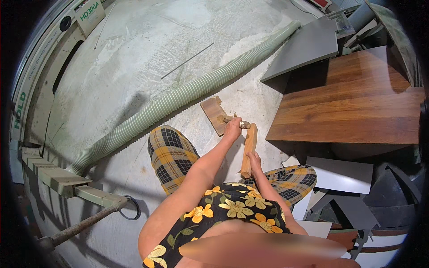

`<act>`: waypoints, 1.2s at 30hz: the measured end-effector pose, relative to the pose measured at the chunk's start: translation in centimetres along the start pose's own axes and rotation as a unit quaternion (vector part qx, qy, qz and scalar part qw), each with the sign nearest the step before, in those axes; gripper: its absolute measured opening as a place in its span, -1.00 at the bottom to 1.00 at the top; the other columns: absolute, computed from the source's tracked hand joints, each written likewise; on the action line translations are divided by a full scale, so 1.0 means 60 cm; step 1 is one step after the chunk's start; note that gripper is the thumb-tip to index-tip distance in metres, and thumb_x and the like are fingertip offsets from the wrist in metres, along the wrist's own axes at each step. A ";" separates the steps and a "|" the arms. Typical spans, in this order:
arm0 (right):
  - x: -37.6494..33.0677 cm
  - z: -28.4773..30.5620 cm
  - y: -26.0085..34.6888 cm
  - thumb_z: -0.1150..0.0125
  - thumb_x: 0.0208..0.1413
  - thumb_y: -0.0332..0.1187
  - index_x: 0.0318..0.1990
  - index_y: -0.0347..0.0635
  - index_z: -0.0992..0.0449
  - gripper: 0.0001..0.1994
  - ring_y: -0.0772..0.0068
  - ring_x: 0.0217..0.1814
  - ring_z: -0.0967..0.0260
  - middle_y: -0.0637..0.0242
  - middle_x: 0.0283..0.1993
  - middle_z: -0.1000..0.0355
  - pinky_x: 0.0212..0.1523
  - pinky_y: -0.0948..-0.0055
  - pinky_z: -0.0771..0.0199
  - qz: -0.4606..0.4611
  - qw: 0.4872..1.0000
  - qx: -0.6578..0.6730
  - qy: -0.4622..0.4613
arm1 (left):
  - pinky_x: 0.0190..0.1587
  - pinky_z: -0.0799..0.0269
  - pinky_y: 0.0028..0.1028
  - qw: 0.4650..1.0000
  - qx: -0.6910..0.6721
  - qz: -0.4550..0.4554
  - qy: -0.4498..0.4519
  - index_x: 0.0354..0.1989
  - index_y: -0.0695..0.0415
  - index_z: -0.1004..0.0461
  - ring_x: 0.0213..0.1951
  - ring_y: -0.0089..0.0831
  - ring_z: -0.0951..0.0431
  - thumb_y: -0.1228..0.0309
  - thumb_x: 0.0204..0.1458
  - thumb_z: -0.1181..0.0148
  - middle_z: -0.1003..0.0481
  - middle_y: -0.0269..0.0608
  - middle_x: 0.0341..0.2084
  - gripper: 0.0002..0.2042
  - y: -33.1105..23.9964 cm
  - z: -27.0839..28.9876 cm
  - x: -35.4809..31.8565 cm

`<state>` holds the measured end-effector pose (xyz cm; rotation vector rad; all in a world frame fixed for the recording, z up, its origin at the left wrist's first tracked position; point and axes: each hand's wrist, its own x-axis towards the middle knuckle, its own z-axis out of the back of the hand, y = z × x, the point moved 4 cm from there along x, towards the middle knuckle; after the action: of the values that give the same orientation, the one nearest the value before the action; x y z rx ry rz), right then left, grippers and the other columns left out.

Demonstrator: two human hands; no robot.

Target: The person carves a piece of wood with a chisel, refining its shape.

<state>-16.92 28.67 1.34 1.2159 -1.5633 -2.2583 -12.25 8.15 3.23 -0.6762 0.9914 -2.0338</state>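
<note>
Flowered black clothing (203,213) fills the foreground of the head view, with plaid trousers (172,154) spread beyond it, as a person works low over a concrete floor (134,67). Just ahead, the left hand (232,130) grips a short hand tool (244,125), its far end at a brown wood piece (211,109) lying on the floor beyond that hand, among wood crumbs (220,118). The right hand (254,163) grasps a squared wooden bar (250,149), whose far end sits beside the tool's handle; contact cannot be told. Past both hands runs a ribbed hose (178,99); to their right stands a wood-grain panel (339,109).
</note>
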 end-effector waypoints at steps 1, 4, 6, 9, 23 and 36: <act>-0.001 0.001 -0.001 -0.18 0.00 -0.25 -0.01 -0.29 -0.39 -0.58 0.39 -0.25 -0.40 0.24 -0.23 -0.42 -0.22 0.38 -0.45 -0.016 1.000 0.003 0.000 | -0.18 -0.41 -0.06 1.000 0.002 0.007 0.007 -0.26 0.15 -0.42 -0.20 0.07 -0.51 0.62 -0.09 -0.03 -0.49 0.06 -0.29 -0.80 -0.001 0.000 0.000; 0.000 0.001 -0.002 -0.18 -0.02 -0.27 0.01 -0.29 -0.39 -0.57 0.39 -0.24 -0.40 0.23 -0.21 -0.43 -0.21 0.37 -0.45 -0.029 1.000 0.003 0.004 | -0.19 -0.41 -0.05 1.000 0.002 0.011 0.014 -0.29 0.17 -0.40 -0.20 0.08 -0.51 0.62 -0.09 -0.04 -0.49 0.06 -0.31 -0.83 0.000 -0.001 0.002; 0.001 0.000 -0.003 -0.18 -0.02 -0.27 0.00 -0.29 -0.39 -0.57 0.40 -0.24 -0.40 0.24 -0.21 -0.43 -0.21 0.37 -0.44 -0.025 1.000 -0.001 0.007 | -0.20 -0.40 -0.05 1.000 0.001 0.009 0.014 -0.31 0.17 -0.39 -0.21 0.08 -0.51 0.61 -0.08 -0.04 -0.49 0.06 -0.31 -0.86 0.002 -0.004 0.003; 0.002 -0.002 -0.004 -0.17 -0.02 -0.27 -0.01 -0.28 -0.39 -0.59 0.42 -0.25 -0.39 0.25 -0.22 -0.42 -0.22 0.38 -0.44 -0.022 1.000 0.007 0.013 | -0.21 -0.39 -0.04 1.000 -0.006 0.008 0.005 -0.34 0.18 -0.37 -0.22 0.09 -0.51 0.60 -0.07 -0.04 -0.48 0.06 -0.33 -0.89 0.006 -0.006 0.004; 0.001 -0.005 -0.005 -0.17 0.00 -0.27 -0.02 -0.28 -0.38 -0.60 0.40 -0.26 -0.39 0.27 -0.25 -0.41 -0.23 0.37 -0.45 -0.015 0.999 0.029 0.004 | -0.19 -0.43 -0.08 1.000 0.005 -0.011 -0.013 -0.27 0.15 -0.41 -0.22 0.05 -0.52 0.60 -0.10 -0.08 -0.50 0.01 -0.30 -0.81 0.006 -0.003 0.002; 0.009 0.000 -0.011 -0.17 -0.01 -0.27 -0.02 -0.28 -0.39 -0.60 0.39 -0.28 -0.38 0.26 -0.25 -0.41 -0.25 0.37 -0.44 -0.016 1.000 0.006 0.009 | -0.16 -0.43 -0.10 1.000 0.010 0.008 -0.007 -0.19 0.13 -0.44 -0.18 0.02 -0.53 0.62 -0.13 -0.13 -0.51 -0.03 -0.23 -0.73 0.006 0.001 -0.001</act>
<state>-17.09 28.66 0.50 1.2690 -1.5652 -2.2547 -12.03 8.06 2.95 -0.6688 0.9640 -2.0210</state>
